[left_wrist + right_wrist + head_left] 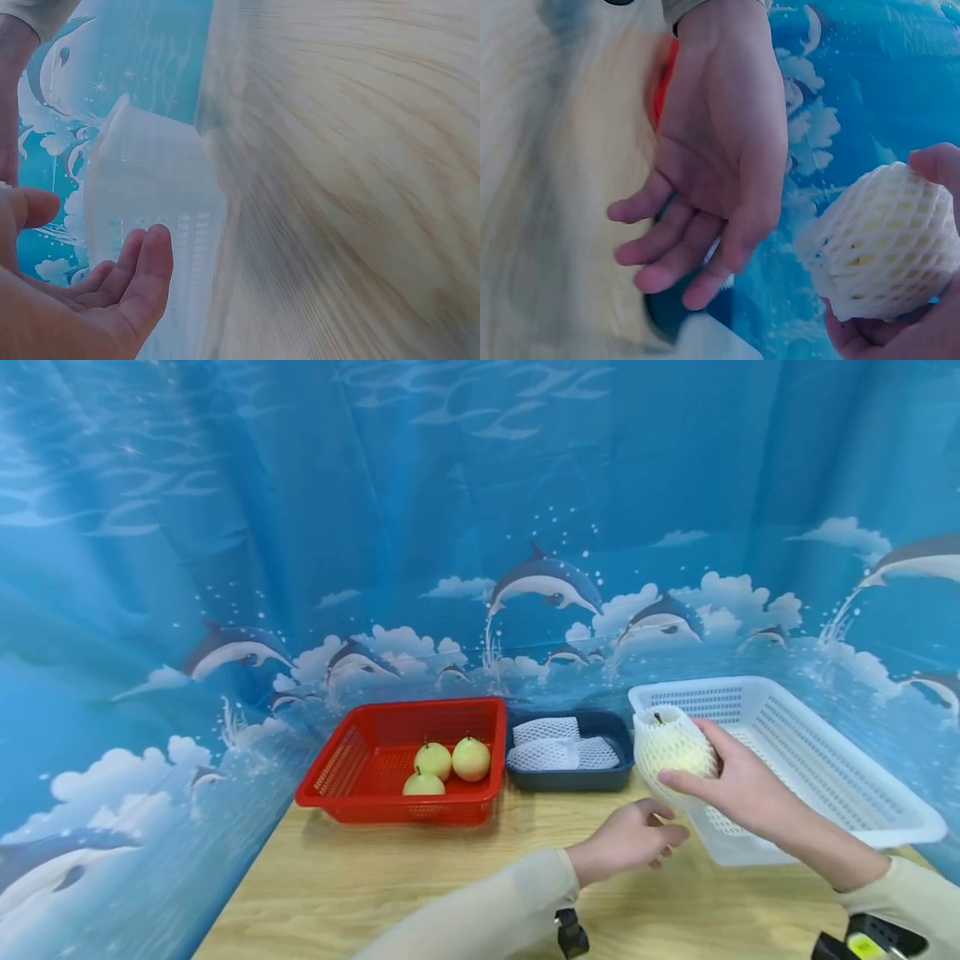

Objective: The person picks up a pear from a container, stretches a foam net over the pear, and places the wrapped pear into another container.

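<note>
A pale yellow-green pear (pixel 671 745) wrapped in a white foam net (pixel 889 244) is gripped by my right hand (pixel 746 781), thumb on the near side. It is held above the left end of the white basket (pixel 892 814), its stem pointing up in the head view. Just below and left of it, my left hand (pixel 633 839) hangs over the table with loosely bent fingers and nothing in them. In the left wrist view the left hand (pixel 105 300) appears palm up before the white basket.
A red basket (pixel 360 789) on the left holds three unwrapped pears (pixel 471 758). Between the baskets sits a dark blue tray (pixel 570 781) with several white foam nets (pixel 546 754). All stand on a wooden table (pixel 360 877) against a dolphin-printed curtain (pixel 450 527).
</note>
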`<state>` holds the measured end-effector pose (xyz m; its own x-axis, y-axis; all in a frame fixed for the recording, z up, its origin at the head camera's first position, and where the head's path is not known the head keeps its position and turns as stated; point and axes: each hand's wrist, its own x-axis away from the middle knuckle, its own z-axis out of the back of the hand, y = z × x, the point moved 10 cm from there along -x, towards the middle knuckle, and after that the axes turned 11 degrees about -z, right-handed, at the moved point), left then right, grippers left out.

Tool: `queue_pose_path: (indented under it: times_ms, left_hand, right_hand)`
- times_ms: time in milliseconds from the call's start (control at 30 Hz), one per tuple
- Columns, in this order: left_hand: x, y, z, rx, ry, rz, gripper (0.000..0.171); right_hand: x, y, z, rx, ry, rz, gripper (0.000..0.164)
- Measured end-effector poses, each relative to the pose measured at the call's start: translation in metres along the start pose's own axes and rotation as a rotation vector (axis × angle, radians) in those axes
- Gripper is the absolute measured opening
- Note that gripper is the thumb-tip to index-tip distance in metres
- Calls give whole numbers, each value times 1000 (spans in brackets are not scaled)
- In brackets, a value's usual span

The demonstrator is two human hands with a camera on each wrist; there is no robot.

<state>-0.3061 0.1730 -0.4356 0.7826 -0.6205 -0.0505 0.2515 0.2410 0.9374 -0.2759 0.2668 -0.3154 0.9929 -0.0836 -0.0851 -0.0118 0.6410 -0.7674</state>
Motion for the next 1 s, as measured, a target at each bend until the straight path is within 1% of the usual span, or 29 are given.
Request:
queue_pose_path:
  times_ms: [100, 233, 400, 533, 700, 800, 1000]
  left_hand:
    - [-11, 0, -9, 132, -21, 18, 29]
    - [-22, -4, -17, 242, -58, 37, 22]
    - [-31, -6, -24, 290, -62, 29, 16]
    - [-36, -6, -29, 336, -34, 22, 14]
    - [-40, -8, -34, 431, -16, 49, 6]
    - [-42, -8, -38, 477, -14, 62, 6]
    - [-42, -3, -42, 497, -5, 57, 8]
  right_hand:
    - [-6, -3, 8, 50, 11, 0, 86]
    - [-13, -7, 17, 102, 12, 14, 87]
    - [-21, -8, 27, 131, -11, 24, 88]
    - [-28, -6, 37, 159, -27, 27, 89]
    - [-38, -4, 48, 204, -39, 28, 89]
    - [-44, -2, 55, 237, -35, 34, 86]
    - [-56, 2, 66, 319, -22, 52, 85]
